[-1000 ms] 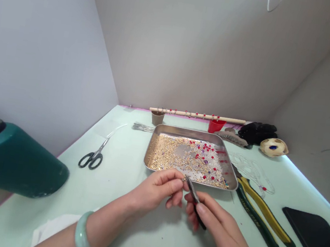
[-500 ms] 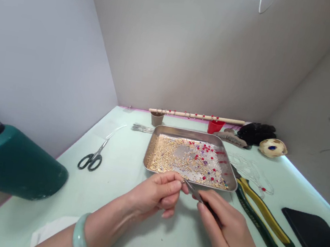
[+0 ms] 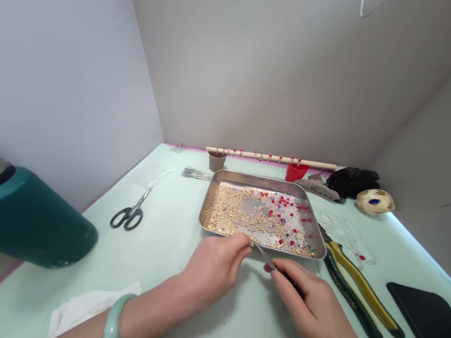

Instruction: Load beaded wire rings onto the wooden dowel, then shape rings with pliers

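Note:
My left hand (image 3: 216, 265) is closed in a pinch at the near edge of a metal tray (image 3: 320, 247). What lies between its fingertips is too small to make out. My right hand (image 3: 305, 301) grips slim tweezers (image 3: 264, 254) with a silvery tip and dark grip, and the tip meets my left fingertips. In the tray, gold beads (image 3: 223, 206) spread over the left side. Red beads (image 3: 286, 201) and clear ones (image 3: 292, 222) lie on the right.
Scissors (image 3: 129, 216), a green bottle (image 3: 50, 221) and white tissue (image 3: 88, 307) stand or lie left. Pliers (image 3: 354, 286), a clear beaded strand (image 3: 347, 234) and a black flat object (image 3: 429, 315) lie right. Behind, a wooden stick (image 3: 245, 154) rests across brown (image 3: 217, 161) and red cups (image 3: 296, 172).
My left wrist has turned so the back of the hand faces up, its lower fingers now tucked out of sight. The tweezers stay at its fingertips. The view has shifted slightly.

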Tool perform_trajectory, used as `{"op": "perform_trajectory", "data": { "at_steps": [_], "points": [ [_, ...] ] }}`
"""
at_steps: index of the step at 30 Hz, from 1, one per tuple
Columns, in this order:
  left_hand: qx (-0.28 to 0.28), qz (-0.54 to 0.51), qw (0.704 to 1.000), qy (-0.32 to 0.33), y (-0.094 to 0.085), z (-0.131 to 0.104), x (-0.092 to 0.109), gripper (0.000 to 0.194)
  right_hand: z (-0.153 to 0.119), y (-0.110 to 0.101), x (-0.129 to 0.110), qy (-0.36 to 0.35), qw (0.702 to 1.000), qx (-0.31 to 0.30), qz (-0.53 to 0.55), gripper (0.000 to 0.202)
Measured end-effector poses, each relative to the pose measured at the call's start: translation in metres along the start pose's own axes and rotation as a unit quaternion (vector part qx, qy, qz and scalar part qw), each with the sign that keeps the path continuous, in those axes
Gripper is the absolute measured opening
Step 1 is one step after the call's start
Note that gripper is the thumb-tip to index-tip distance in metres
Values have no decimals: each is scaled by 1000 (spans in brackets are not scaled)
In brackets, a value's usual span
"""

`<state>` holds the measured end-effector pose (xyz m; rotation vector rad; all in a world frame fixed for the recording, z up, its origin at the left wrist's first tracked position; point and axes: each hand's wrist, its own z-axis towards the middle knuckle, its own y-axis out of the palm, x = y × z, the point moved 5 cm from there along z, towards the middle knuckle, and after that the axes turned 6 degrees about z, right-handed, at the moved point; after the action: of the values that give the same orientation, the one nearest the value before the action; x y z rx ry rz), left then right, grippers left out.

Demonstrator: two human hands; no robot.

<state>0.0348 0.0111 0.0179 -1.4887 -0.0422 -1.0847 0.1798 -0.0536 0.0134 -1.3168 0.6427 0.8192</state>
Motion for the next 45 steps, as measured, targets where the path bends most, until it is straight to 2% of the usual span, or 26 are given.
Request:
{"op": "perform_trajectory", "data": {
  "at_steps": [2,4,7,10,15,18,21,27,30,35,39,42,45],
  "points": [
    [-10,-30,999,-8,2,0,-2,22,0,0,0,10,1000,0,10,27],
    [-43,-113,992,-23,4,1,-3,23,0,-1,0,16,1000,3,17,28],
    [-114,-252,959,-60,11,2,-5,26,0,-3,-1,31,999,10,41,28],
    [-153,-325,928,-100,16,2,-8,26,0,-3,-2,56,995,-5,80,28],
    [-168,-430,880,-110,19,2,-6,28,-2,3,0,115,976,-51,179,30],
    [-154,-462,865,-122,18,3,-7,28,-2,5,-1,118,970,-61,203,30],
    [-143,-445,875,-125,18,3,-8,26,-2,6,-4,105,976,-65,178,32],
    [-108,-297,944,-90,17,3,-9,19,-3,8,-2,45,995,-38,75,31],
    [-100,-260,957,-84,16,2,-10,18,-4,9,1,14,999,-17,29,29],
    [-92,-231,967,-60,14,0,-8,23,-6,13,0,-20,999,-21,-16,26],
    [-71,-158,984,-45,14,1,-8,30,-8,15,4,-11,998,-6,-54,27],
    [-70,-180,979,-64,17,2,-11,30,-8,17,8,12,999,-9,-40,27],
    [-106,-320,936,-99,23,3,-14,24,-6,16,5,18,1000,-20,10,27]
  ]
}}
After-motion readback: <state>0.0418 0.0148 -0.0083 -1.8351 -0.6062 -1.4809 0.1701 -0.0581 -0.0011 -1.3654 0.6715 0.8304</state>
